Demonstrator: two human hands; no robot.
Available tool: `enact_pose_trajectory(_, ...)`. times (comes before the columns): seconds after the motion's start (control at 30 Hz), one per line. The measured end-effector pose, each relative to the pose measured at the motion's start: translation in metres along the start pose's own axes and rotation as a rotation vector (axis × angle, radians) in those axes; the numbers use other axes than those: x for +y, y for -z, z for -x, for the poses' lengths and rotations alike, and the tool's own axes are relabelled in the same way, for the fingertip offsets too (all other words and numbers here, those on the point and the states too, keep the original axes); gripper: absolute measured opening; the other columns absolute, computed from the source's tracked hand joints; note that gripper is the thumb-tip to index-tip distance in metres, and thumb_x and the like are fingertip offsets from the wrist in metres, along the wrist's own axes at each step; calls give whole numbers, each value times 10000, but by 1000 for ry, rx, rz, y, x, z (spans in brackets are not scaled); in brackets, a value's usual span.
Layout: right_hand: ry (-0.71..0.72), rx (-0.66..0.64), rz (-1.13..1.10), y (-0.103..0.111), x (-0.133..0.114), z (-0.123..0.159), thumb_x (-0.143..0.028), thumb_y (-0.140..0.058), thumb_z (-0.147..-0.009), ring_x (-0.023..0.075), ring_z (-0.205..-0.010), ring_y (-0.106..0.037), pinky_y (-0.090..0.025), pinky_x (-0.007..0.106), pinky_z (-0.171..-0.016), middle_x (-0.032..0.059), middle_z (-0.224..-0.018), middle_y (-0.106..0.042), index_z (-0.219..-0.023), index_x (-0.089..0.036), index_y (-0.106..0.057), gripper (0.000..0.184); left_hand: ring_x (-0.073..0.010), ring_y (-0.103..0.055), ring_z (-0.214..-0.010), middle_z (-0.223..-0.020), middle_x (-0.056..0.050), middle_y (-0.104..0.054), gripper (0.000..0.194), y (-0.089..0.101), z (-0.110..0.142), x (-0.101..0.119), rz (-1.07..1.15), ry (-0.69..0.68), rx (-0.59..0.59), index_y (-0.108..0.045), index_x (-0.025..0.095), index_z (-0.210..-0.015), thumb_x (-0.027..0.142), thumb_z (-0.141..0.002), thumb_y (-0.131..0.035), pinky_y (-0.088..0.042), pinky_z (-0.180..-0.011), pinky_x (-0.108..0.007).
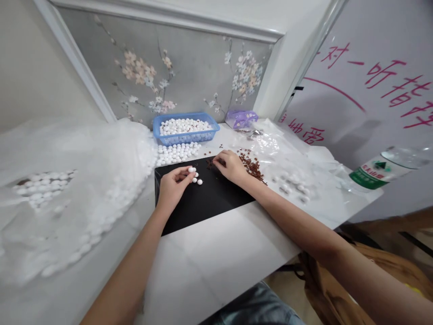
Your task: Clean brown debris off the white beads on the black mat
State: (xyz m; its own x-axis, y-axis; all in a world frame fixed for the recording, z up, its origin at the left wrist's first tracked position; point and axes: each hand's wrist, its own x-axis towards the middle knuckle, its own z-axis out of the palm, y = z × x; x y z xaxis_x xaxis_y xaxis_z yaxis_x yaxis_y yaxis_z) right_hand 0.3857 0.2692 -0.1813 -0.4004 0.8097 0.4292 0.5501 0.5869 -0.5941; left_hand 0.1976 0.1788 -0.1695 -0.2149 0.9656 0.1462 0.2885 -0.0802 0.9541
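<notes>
My left hand (173, 186) rests on a black mat (203, 203) and pinches a small white bead (192, 169) between thumb and fingertips. Two or three more white beads (198, 179) lie on the mat just right of it. My right hand (230, 166) lies on the mat's far right edge, fingers curled and pressed down among small brown star-shaped pieces (252, 164); what its fingertips hold is hidden.
A blue basket (184, 135) of white beads stands at the back, with loose white beads (176, 153) before it. Clear plastic bags of beads (67, 194) lie left and right. A purple bag (241, 118) and a water bottle (389, 169) are at the right.
</notes>
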Motion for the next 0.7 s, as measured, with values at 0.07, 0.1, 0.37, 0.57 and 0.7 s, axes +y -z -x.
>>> enact_pose_trajectory(0.07,-12,8,-85,-2,-9,2,-223,-540,-837,128,-705,-490,-420,266,-686,51,-815,-578,-813,-134,-623,124,-142,-653,-719,-858,-57,-714,411,0,1,0,-4,-2,-8,-683,159,-962,447,-669,-688,-527,-719,-255)
enact_pose_trajectory(0.1,-34,-7,-180,-4,-15,4,-276,-537,-848,106,-643,-479,-421,243,-625,37,-782,-572,-833,-132,-614,164,-143,-653,-720,-859,-58,-713,407,-1,1,1,-16,-9,-10,-682,157,-962,451,-680,-677,-527,-713,-253)
enact_pose_trajectory(0.37,-305,-219,-1081,-14,-51,19,-479,-704,-685,43,-431,-345,-353,180,-407,-60,-528,-424,-807,-119,-585,398,-124,-633,-704,-865,-48,-702,328,-4,5,1,-339,-257,-7,-688,168,-954,421,-774,-580,-503,-658,-221)
enact_pose_trajectory(0.57,-338,-168,-1036,-17,-48,19,-486,-726,-647,28,-409,-348,-334,175,-367,-55,-563,-466,-801,-112,-595,425,-127,-638,-671,-798,-46,-703,294,-4,5,1,-325,-253,6,-692,154,-900,392,-747,-612,-511,-645,-220)
enact_pose_trajectory(0.7,-343,-167,-1040,-18,-49,19,-478,-712,-663,23,-395,-354,-344,172,-360,-52,-585,-494,-799,-118,-583,406,-134,-649,-679,-762,-41,-701,289,-4,6,5,-278,-197,12,-697,143,-875,379,-714,-649,-514,-658,-220)
